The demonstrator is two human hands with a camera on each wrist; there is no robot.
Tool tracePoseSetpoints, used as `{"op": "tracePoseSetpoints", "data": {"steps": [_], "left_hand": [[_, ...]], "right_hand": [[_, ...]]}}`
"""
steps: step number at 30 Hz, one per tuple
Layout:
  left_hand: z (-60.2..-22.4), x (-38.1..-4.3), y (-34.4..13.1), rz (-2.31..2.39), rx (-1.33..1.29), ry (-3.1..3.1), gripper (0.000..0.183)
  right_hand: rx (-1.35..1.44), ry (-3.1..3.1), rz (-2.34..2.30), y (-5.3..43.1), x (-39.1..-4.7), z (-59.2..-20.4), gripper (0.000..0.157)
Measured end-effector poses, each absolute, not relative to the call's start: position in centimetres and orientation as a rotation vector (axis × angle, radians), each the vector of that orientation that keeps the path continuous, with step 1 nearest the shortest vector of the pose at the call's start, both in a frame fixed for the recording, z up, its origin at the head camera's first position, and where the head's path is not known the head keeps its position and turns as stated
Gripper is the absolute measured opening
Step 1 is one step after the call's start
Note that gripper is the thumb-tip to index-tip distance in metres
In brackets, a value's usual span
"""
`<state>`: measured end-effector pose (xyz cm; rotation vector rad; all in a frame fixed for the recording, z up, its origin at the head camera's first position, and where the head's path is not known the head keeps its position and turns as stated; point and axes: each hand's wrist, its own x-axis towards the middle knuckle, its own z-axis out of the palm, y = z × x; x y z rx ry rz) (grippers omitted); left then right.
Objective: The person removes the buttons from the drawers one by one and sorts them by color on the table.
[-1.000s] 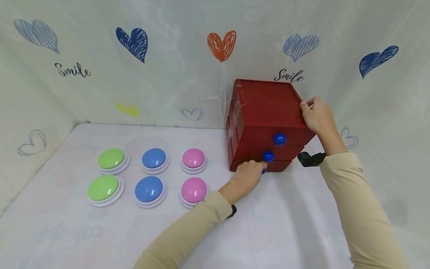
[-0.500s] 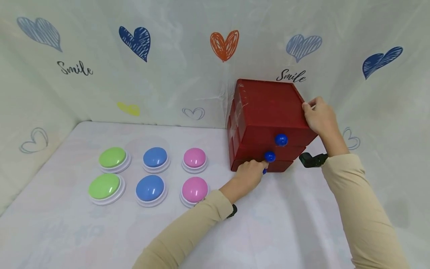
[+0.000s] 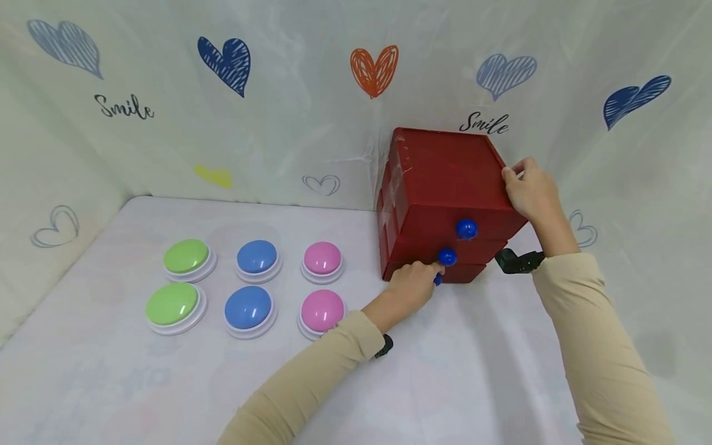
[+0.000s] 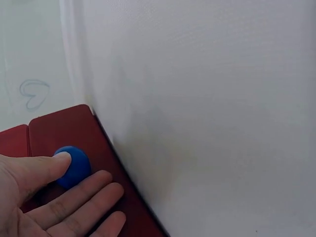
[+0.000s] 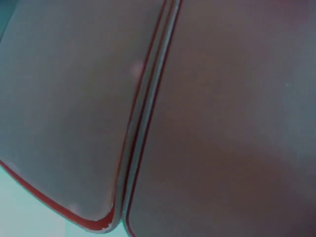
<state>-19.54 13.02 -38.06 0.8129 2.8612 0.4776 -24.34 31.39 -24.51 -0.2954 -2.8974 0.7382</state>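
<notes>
A red drawer cabinet (image 3: pixel 445 173) with blue round knobs stands against the back wall. My left hand (image 3: pixel 413 287) is at its lowest drawer, thumb and forefinger pinching the lowest blue knob (image 4: pixel 77 168). The left wrist view shows the thumb on the knob and the other fingers (image 4: pixel 81 212) extended beside it. Just above that hand is the middle knob (image 3: pixel 447 257), and higher up the top knob (image 3: pixel 466 229). My right hand (image 3: pixel 531 191) rests at the cabinet's top right edge, thumb on the edge; its other fingertips are hidden. Only the cabinet's side panels (image 5: pixel 222 113) fill the right wrist view.
Left of the cabinet, domed push buttons stand in two rows on the white table (image 3: pixel 167 395): green (image 3: pixel 172 303), blue (image 3: pixel 248 307) and pink (image 3: pixel 322 310). My left sleeve passes close to the front pink button. A printed cloth wall (image 3: pixel 289 123) rises behind.
The view has shifted slightly. Both hands keep their places on the cabinet and the lowest knob; the drawers show no visible movement.
</notes>
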Motion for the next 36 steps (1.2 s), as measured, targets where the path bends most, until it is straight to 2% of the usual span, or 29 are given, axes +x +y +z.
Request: {"op": "tracePoseSetpoints", "data": {"steps": [12, 17, 22, 27, 32, 36], "left_hand": [[-37.2, -18.8, 12.1, 0.507, 0.804, 2.875, 0.034], [-35.9, -17.8, 8.8, 0.714, 0.895, 2.834, 0.035], [-34.2, -16.8, 3.8, 0.963, 0.860, 2.801, 0.039], [-33.3, -15.9, -1.7, 1.086, 0.783, 2.868, 0.040], [-32.9, -14.7, -6.6, 1.011, 0.784, 3.032, 0.040], [-32.7, -13.7, -9.3, 0.885, 0.839, 3.117, 0.043]], "right_hand": [[-0.331, -2.844, 0.755, 31.1, -24.4, -24.3, 0.056], [-0.359, -2.711, 0.739, 31.2, -23.5, -24.4, 0.052], [-0.280, -2.605, 0.742, 30.6, -21.2, -24.8, 0.052], [-0.094, -2.422, 0.768, 29.1, -17.8, -25.7, 0.046], [0.196, -2.230, 0.736, 27.1, -14.9, -27.7, 0.035], [0.467, -2.219, 0.657, 25.6, -13.3, -29.8, 0.042]]}}
